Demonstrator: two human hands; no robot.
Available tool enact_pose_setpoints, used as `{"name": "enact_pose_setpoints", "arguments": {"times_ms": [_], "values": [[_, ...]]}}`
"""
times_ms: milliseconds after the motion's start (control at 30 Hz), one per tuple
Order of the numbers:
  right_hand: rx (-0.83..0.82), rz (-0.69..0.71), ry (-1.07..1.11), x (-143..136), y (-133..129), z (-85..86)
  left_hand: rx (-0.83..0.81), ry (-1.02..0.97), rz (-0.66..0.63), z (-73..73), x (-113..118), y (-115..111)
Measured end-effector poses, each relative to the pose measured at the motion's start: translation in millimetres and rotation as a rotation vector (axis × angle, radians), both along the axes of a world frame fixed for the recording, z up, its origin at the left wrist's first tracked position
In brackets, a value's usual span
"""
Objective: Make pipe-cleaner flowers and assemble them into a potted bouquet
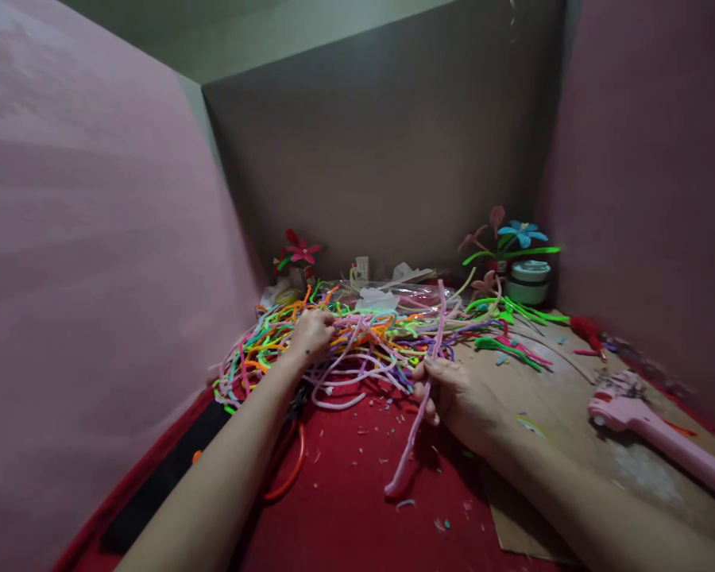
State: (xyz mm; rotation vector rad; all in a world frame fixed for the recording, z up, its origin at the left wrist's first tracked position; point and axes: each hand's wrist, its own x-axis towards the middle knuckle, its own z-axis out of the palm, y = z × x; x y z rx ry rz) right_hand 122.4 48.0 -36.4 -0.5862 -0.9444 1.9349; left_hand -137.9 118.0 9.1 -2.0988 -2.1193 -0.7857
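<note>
A loose heap of pipe cleaners point(363, 338) in many colours lies on the red cloth point(345, 492) near the back wall. My left hand point(311, 332) reaches into the left part of the heap with its fingers closed among the strands. My right hand point(453, 393) pinches a long pale pink pipe cleaner point(420, 409) near its middle. The pink strand rises toward the heap at one end and hangs down to the cloth at the other.
Pipe-cleaner flowers stand at the back left point(298, 253) and back right point(512, 238), the right one beside a small round jar point(529, 282). A pink glue gun point(649, 429) lies on cardboard point(566, 397) at right. Orange-handled pliers point(289, 457) lie under my left forearm. Pink walls enclose both sides.
</note>
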Motion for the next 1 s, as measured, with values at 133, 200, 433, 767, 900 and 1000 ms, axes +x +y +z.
{"name": "enact_pose_setpoints", "arguments": {"times_ms": [133,200,433,767,900,1000], "values": [[-0.014,0.004,-0.006,-1.1,-0.4,-0.8,0.052,-0.244,-0.046,14.7,-7.5,0.9],[-0.018,0.006,-0.001,-1.2,-1.1,-1.6,0.124,-0.347,-0.047,21.8,-8.7,1.2],[-0.005,-0.035,0.109,-2.3,2.0,-2.6,0.599,-0.561,0.027,55.8,5.7,-5.8],[-0.154,-0.093,0.341,-0.5,-4.3,5.5,0.228,0.327,-0.561,-2.6,108.9,-58.7],[-0.146,-0.116,0.308,-2.1,4.1,-1.6,0.152,0.395,-0.604,-32.5,121.1,-65.0],[-0.136,-0.239,0.323,-1.8,11.3,-3.0,0.123,0.422,-0.593,-38.6,111.9,-68.4]]}}
